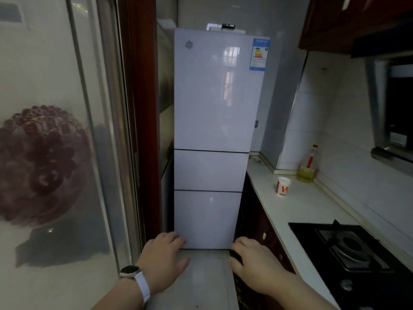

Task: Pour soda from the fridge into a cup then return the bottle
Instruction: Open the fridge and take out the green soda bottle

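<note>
Facing the white three-door fridge (212,108), all its doors closed.
My left hand (164,262) and right hand (257,265) hover palm-down in front of it, fingers loose, holding nothing. The paper cup (283,186) stands upright on the counter (301,211), near an oil bottle (308,168).

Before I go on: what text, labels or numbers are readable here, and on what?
"V", red, on the white cup; the rest is blurred.
Blue-edged sticker on the fridge top door: too blurred to read.
Grey emblem on that door: unreadable.
Red label on the oil bottle: unreadable.
</note>
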The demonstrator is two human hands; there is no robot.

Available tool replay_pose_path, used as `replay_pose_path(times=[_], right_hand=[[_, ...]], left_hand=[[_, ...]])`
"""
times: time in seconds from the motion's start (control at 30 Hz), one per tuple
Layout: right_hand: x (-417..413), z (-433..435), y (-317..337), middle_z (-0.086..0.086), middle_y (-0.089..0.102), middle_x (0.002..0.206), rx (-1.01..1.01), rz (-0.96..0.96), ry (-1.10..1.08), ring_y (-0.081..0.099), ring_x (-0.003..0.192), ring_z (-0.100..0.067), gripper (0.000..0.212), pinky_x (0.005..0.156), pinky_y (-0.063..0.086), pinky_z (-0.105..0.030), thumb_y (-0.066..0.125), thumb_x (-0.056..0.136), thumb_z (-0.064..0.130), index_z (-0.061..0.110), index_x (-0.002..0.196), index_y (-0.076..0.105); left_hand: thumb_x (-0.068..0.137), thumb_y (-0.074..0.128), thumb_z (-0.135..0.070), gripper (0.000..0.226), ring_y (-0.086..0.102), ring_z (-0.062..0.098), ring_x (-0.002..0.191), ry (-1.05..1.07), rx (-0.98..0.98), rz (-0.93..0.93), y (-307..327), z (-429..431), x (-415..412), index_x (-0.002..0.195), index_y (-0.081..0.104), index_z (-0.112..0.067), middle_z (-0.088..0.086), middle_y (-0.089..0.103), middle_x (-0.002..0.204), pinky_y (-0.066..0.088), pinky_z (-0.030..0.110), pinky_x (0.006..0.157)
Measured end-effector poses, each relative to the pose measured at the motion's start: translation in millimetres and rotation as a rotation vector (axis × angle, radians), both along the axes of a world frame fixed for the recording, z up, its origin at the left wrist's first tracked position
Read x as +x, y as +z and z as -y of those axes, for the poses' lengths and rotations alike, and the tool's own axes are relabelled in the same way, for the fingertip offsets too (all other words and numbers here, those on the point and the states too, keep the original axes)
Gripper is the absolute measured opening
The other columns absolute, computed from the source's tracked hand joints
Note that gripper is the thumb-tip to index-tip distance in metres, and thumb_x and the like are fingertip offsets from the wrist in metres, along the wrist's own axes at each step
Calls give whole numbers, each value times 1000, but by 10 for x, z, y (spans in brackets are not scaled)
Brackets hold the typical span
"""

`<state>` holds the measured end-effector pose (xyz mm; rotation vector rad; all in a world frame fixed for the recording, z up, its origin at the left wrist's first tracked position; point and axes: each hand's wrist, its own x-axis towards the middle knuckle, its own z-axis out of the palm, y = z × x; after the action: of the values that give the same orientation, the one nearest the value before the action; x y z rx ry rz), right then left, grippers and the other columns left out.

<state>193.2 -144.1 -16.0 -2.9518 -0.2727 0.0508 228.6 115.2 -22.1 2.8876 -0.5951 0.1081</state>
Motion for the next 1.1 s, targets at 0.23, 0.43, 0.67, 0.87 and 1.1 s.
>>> replay_pose_path(times=[0.23, 0.43, 0.67, 0.87, 1.1], right_hand=[[540, -111, 116, 8, 45, 138, -7, 71, -12, 42, 123, -15, 46, 102, 37, -34, 35, 99, 45, 25, 139, 46], [1039, 6, -48, 10, 45, 136, 1, 34, 0, 41, 124, -12, 48, 101, 34, -31, 34, 98, 49, 28, 138, 48], [2009, 272, -205, 7, 42, 143, 15, 8, 54, 38, 131, -16, 51, 107, 32, -34, 36, 98, 50, 27, 142, 45], [3037, 689, -168, 5, 43, 141, 39, 13, 92, 41, 127, -17, 50, 104, 35, -35, 34, 99, 50, 25, 139, 47], [3999, 1243, 97, 5, 45, 140, 83, 70, 129, 42, 126, -17, 48, 105, 36, -34, 37, 98, 48, 22, 137, 50]], left_hand=[[94, 39, -58, 53, 34, 9, 137, -24, -51, 16, 61, -70, 550, 142, 42, -35, -14, 40, 147, 31, 30, 108], [87, 25, -67, 63, 38, 8, 132, -20, -44, -16, -53, -5, 1014, 138, 47, -36, -15, 43, 143, 35, 27, 105], [90, 33, -65, 55, 42, 9, 130, 31, -11, -27, -122, 239, 1827, 135, 49, -37, -13, 45, 142, 38, 28, 103], [91, 39, -61, 50, 43, 7, 128, 83, -37, 8, 52, 655, 2704, 133, 53, -36, -14, 49, 139, 39, 30, 105], [93, 43, -57, 45, 44, 8, 127, 131, -55, 88, 351, 1140, 3512, 130, 55, -34, -15, 50, 137, 39, 29, 101]])
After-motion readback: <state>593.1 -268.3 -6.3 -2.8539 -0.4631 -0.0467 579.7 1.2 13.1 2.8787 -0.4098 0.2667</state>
